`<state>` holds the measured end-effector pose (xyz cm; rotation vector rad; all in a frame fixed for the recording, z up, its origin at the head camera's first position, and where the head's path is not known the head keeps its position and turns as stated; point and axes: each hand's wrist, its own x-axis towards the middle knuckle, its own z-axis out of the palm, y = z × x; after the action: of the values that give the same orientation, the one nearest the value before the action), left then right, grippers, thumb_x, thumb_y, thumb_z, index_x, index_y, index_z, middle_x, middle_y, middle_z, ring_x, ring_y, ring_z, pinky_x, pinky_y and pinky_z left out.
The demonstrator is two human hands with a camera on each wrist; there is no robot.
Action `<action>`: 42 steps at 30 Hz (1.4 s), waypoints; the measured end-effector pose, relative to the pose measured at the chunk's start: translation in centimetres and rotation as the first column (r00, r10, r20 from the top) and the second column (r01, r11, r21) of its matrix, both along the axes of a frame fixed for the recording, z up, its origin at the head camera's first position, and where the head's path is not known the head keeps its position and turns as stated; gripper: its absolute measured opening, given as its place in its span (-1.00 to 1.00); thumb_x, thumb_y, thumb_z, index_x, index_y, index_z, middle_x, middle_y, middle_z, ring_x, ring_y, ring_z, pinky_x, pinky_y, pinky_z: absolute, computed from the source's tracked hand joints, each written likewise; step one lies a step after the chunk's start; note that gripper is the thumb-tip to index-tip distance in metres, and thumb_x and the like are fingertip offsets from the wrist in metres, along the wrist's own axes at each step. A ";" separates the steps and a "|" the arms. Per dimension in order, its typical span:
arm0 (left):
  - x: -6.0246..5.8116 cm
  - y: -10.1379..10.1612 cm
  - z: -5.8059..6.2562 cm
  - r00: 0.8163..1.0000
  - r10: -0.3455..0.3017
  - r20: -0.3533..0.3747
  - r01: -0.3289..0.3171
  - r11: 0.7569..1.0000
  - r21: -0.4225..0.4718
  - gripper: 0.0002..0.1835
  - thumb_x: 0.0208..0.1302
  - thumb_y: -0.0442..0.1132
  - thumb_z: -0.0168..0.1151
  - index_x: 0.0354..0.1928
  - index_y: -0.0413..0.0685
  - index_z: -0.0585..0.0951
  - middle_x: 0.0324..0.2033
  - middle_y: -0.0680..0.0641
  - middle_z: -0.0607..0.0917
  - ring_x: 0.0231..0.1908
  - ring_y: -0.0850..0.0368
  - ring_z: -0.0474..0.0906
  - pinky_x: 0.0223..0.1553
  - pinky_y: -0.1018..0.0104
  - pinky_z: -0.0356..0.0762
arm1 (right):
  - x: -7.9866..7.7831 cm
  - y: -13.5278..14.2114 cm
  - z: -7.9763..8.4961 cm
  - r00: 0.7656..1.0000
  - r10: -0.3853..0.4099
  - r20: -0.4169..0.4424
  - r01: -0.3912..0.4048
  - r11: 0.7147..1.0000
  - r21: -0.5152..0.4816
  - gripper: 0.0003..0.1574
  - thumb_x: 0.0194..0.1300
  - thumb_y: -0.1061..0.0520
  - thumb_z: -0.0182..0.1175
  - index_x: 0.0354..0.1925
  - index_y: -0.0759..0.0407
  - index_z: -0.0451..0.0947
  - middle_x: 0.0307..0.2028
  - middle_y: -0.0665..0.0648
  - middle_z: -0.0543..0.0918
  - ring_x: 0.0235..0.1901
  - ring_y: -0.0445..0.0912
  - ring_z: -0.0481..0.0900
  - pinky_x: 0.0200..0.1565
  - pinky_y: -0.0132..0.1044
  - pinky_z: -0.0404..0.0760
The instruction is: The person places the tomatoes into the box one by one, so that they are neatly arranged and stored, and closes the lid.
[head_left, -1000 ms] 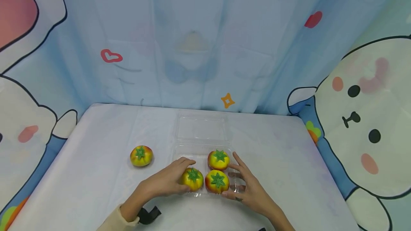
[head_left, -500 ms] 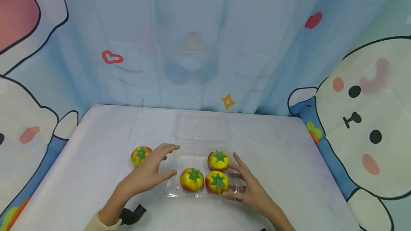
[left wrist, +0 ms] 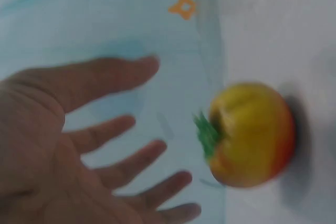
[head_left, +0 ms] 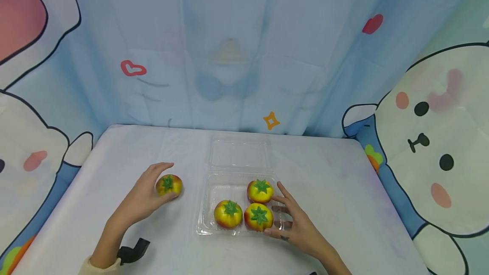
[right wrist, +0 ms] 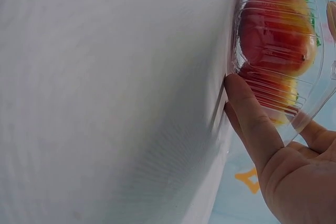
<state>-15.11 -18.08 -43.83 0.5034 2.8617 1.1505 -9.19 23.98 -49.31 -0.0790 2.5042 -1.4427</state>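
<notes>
A yellow-red tomato (head_left: 168,184) with a green star-shaped top sits on the white cloth at the left. Around it, my left hand (head_left: 144,194) spreads thumb and fingers; the left wrist view shows a gap between the fingers (left wrist: 142,163) and the tomato (left wrist: 254,135). In the clear plastic clamshell box (head_left: 204,217) lie three similar tomatoes, one at back right (head_left: 260,190), one at front right (head_left: 258,217) and one at front left (head_left: 228,214). With fingers extended, my right hand (head_left: 292,220) touches the box's right wall, its thumb low by the front right corner.
The box's transparent lid (head_left: 240,152) lies folded back behind its base. White cloth covers the table (head_left: 324,173), and a blue cartoon curtain (head_left: 229,54) hangs along its far edge. A black strap (head_left: 133,251) hangs at the left wrist.
My left hand has let go of the front-left tomato in the box and moved left to the lone tomato. The right hand stays at the box.
</notes>
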 end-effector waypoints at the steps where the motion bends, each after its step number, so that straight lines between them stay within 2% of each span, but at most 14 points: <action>1: -0.1 -0.5 -0.3 1.000 -0.007 0.014 0.007 1.000 0.001 -0.21 0.28 -0.20 0.52 0.51 -0.09 0.40 0.47 -0.29 0.43 0.47 -0.39 0.35 0.40 -0.48 0.39 | 0.0 0.0 0.0 1.000 0.001 0.000 -0.001 1.000 -0.001 0.26 0.03 -0.11 0.68 0.59 -0.24 0.25 0.75 -0.09 -0.19 0.40 0.22 0.51 0.08 -0.22 0.82; 6: -1.1 -2.5 -2.4 0.995 -0.049 0.088 0.046 0.998 0.040 -0.13 0.26 -0.20 0.55 0.55 -0.12 0.33 0.50 -0.33 0.36 0.47 -0.43 0.32 0.41 -0.50 0.38 | 0.0 -0.1 -0.1 1.000 0.010 0.002 -0.010 1.000 -0.006 0.27 0.05 -0.12 0.67 0.60 -0.25 0.23 0.75 -0.10 -0.20 0.42 0.23 0.49 0.07 -0.23 0.82; 12: -2.1 -3.8 -4.3 0.980 -0.101 0.171 0.069 0.981 0.183 -0.10 0.27 -0.25 0.53 0.58 -0.20 0.28 0.52 -0.36 0.34 0.42 -0.42 0.39 0.41 -0.38 0.44 | -0.1 -0.1 0.0 1.000 0.010 0.008 -0.010 1.000 -0.010 0.29 0.05 -0.12 0.67 0.61 -0.23 0.21 0.75 -0.10 -0.21 0.43 0.23 0.49 0.08 -0.23 0.81; 17: -2.7 -4.2 -5.0 0.979 -0.109 0.169 0.070 0.972 0.224 -0.13 0.25 -0.30 0.53 0.54 -0.21 0.33 0.49 -0.34 0.40 0.40 -0.38 0.45 0.40 -0.22 0.49 | -0.1 0.0 0.0 1.000 0.016 0.000 -0.016 1.000 -0.011 0.34 0.05 -0.10 0.67 0.64 -0.27 0.14 0.75 -0.09 -0.20 0.43 0.23 0.48 0.08 -0.25 0.81; 20: -2.9 -4.6 -5.5 0.980 -0.113 0.162 0.073 0.970 0.233 -0.15 0.25 -0.30 0.53 0.53 -0.18 0.34 0.48 -0.32 0.43 0.39 -0.36 0.47 0.38 -0.15 0.53 | 0.0 0.1 -0.1 0.999 0.029 -0.017 -0.029 0.999 -0.025 0.31 0.06 -0.09 0.66 0.63 -0.25 0.17 0.75 -0.07 -0.21 0.43 0.26 0.47 0.08 -0.25 0.81; 22: -3.1 -4.9 -5.8 0.981 -0.118 0.157 0.078 0.968 0.238 -0.16 0.27 -0.29 0.52 0.53 -0.16 0.34 0.48 -0.31 0.44 0.38 -0.34 0.48 0.37 -0.04 0.58 | 0.0 0.2 -0.2 0.999 0.037 -0.027 -0.038 0.999 -0.035 0.25 0.07 -0.08 0.66 0.60 -0.23 0.23 0.75 -0.07 -0.22 0.43 0.27 0.47 0.08 -0.25 0.81; 25: -3.3 -5.3 -6.2 0.981 -0.128 0.145 0.088 0.963 0.256 -0.18 0.28 -0.29 0.52 0.53 -0.17 0.35 0.47 -0.31 0.45 0.36 -0.33 0.49 0.34 0.28 0.63 | -0.1 0.2 -0.2 0.999 0.042 -0.033 -0.043 0.998 -0.047 0.20 0.07 -0.07 0.66 0.57 -0.22 0.28 0.75 -0.06 -0.22 0.43 0.27 0.47 0.08 -0.25 0.81; 28: -3.4 -5.5 -6.6 0.981 -0.137 0.137 0.095 0.957 0.276 -0.22 0.29 -0.29 0.51 0.50 -0.18 0.39 0.45 -0.32 0.47 0.32 -0.27 0.52 0.24 0.60 0.55 | -0.1 0.2 -0.2 0.999 0.033 -0.029 -0.034 0.999 -0.032 0.16 0.05 -0.09 0.67 0.53 -0.24 0.32 0.75 -0.07 -0.22 0.43 0.26 0.48 0.08 -0.24 0.81; 32: -3.5 -5.3 -6.7 0.978 -0.141 0.151 0.094 0.954 0.286 -0.30 0.30 -0.29 0.48 0.46 -0.19 0.45 0.42 -0.33 0.50 0.25 0.05 0.56 0.19 0.69 0.50 | -0.1 0.1 -0.2 1.000 0.018 -0.012 -0.018 1.000 -0.013 0.16 0.04 -0.12 0.67 0.52 -0.25 0.34 0.75 -0.10 -0.21 0.42 0.23 0.49 0.08 -0.22 0.81; 34: -3.5 -5.2 -6.7 0.976 -0.144 0.164 0.090 0.951 0.295 -0.32 0.31 -0.30 0.47 0.44 -0.22 0.46 0.41 -0.35 0.51 0.24 0.11 0.56 0.18 0.68 0.51 | -0.1 0.1 -0.2 1.000 0.015 -0.005 -0.015 1.000 -0.011 0.16 0.04 -0.12 0.67 0.52 -0.25 0.34 0.75 -0.10 -0.21 0.42 0.23 0.49 0.09 -0.21 0.81; 36: -3.4 -5.0 -6.7 0.974 -0.141 0.176 0.083 0.949 0.303 -0.32 0.31 -0.31 0.46 0.44 -0.24 0.46 0.40 -0.38 0.50 0.24 0.03 0.57 0.16 0.68 0.53 | 0.0 0.1 -0.2 1.000 0.011 -0.001 -0.011 1.000 -0.008 0.16 0.03 -0.12 0.67 0.52 -0.25 0.34 0.75 -0.11 -0.21 0.42 0.23 0.49 0.09 -0.21 0.81; 39: -3.4 -4.8 -6.7 0.976 -0.131 0.176 0.072 0.949 0.308 -0.32 0.30 -0.33 0.46 0.43 -0.26 0.46 0.38 -0.40 0.51 0.24 -0.21 0.58 0.13 0.68 0.54 | 0.1 0.2 -0.2 1.000 0.007 0.002 -0.007 1.000 -0.004 0.16 0.03 -0.12 0.68 0.52 -0.25 0.34 0.74 -0.12 -0.20 0.42 0.22 0.49 0.09 -0.22 0.81; 42: -3.4 -4.7 -6.7 0.979 -0.111 0.173 0.055 0.951 0.303 -0.33 0.28 -0.34 0.48 0.42 -0.23 0.49 0.37 -0.37 0.53 0.25 -0.28 0.56 0.14 0.68 0.54 | 0.1 0.2 -0.2 1.000 0.003 0.004 -0.003 1.000 -0.005 0.17 0.03 -0.12 0.68 0.52 -0.25 0.34 0.74 -0.13 -0.19 0.42 0.21 0.49 0.09 -0.22 0.81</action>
<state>-18.52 -22.82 -50.58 0.4877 2.4963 1.5331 -9.12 24.21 -49.51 -0.0810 2.4964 -1.4458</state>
